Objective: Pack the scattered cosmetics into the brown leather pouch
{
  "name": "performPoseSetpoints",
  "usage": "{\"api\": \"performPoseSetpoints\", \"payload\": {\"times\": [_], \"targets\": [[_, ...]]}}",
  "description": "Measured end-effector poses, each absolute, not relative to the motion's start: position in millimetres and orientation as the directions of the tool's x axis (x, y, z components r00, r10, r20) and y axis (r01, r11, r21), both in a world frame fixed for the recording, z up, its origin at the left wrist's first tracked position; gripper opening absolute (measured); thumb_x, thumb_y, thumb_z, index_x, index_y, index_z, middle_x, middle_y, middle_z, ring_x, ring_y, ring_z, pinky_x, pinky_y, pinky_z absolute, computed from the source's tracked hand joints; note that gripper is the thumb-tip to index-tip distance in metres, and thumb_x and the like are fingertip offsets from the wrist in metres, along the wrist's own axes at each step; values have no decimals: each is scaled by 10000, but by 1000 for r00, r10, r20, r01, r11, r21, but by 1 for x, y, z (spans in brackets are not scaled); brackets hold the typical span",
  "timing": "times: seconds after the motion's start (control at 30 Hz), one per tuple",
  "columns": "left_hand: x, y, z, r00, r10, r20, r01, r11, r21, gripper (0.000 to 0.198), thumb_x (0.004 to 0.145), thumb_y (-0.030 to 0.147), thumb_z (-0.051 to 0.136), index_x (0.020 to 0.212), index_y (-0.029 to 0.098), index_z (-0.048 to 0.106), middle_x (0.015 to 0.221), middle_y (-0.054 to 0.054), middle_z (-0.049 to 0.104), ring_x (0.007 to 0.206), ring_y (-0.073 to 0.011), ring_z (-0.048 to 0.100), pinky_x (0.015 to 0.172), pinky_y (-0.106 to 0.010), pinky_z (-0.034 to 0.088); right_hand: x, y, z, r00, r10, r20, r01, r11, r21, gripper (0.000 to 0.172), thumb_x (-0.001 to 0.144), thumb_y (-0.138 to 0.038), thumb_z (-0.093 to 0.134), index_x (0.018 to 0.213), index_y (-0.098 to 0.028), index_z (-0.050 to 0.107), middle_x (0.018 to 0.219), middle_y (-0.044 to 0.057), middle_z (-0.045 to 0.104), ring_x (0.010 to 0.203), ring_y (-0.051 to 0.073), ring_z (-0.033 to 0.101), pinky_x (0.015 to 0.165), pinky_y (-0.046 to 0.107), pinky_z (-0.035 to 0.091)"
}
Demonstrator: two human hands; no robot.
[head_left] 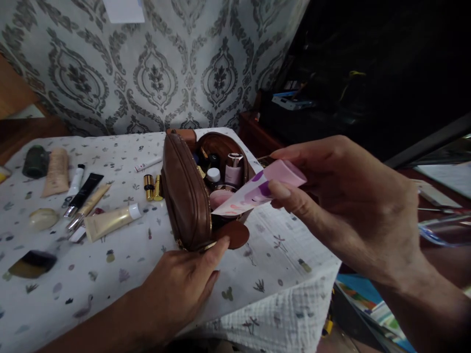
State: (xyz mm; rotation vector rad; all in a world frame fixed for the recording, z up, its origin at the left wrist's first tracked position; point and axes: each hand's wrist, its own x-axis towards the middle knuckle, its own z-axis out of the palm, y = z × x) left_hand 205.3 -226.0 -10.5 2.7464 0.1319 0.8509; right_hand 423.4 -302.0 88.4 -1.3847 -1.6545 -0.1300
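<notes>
A brown leather cosmetic pouch (184,191) stands unzipped on the table, with several small bottles and jars (224,176) inside. My left hand (180,289) rests against the pouch's near end, thumb by the zip pull, fingers curled. My right hand (353,206) pinches a pink and white tube (257,191) by its upper end, its flat end pointing down into the pouch's mouth.
The table wears a white printed cloth (121,274). To the left lie several cosmetics: a cream tube (110,221), gold lipsticks (153,187), a black tube (85,190), a beige tube (57,171), a dark jar (36,162). A dark cabinet (331,108) stands right; patterned wallpaper behind.
</notes>
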Motion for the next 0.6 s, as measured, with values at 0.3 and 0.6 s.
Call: {"api": "performPoseSetpoints", "payload": {"times": [0.3, 0.6], "targets": [[204, -227, -11, 827, 167, 538, 7, -958, 287, 375, 1075, 189, 267, 1393, 46, 405, 726, -31, 744, 515, -141, 672, 509, -252, 598, 424, -302, 78, 4, 779, 627, 867, 309, -390, 158, 950, -299, 675, 1061, -204, 613, 909, -8, 680, 723, 112, 614, 624, 247, 493], [203, -225, -16, 842, 188, 505, -6, -934, 357, 439, 1032, 127, 352, 1468, 79, 344, 800, -39, 765, 568, -149, 692, 543, -268, 609, 423, -293, 73, -176, 890, 421, 853, 351, -386, 134, 992, -270, 587, 1085, -194, 647, 905, 30, 687, 746, 141, 630, 621, 235, 479]]}}
